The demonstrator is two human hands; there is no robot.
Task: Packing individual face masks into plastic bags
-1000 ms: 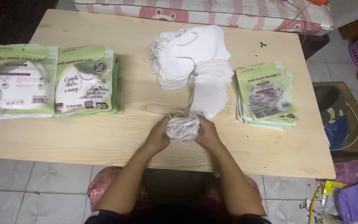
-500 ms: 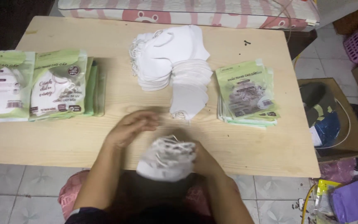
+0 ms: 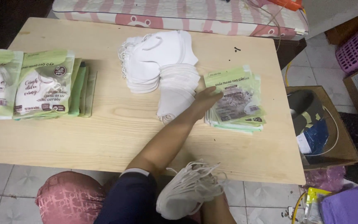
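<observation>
Here, left hand (image 3: 207, 101) on green pouches (image 3: 236, 99), right hand (image 3: 212, 199) gripping masks (image 3: 187, 191).

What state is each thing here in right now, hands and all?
Left hand: open, fingers on the green pouch stack.
Right hand: hidden behind a held bundle of white masks.
White mask pile: loose, fanned out.
Left pouch stacks: lying flat.

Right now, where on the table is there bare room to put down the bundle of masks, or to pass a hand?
The wooden table is bare between the green packet stacks at its left end and the white mask pile, and along the near edge. The far strip is also bare. It is crowded where the left hand touches the green packets beside the pile. The right hand holds the mask bundle.
</observation>
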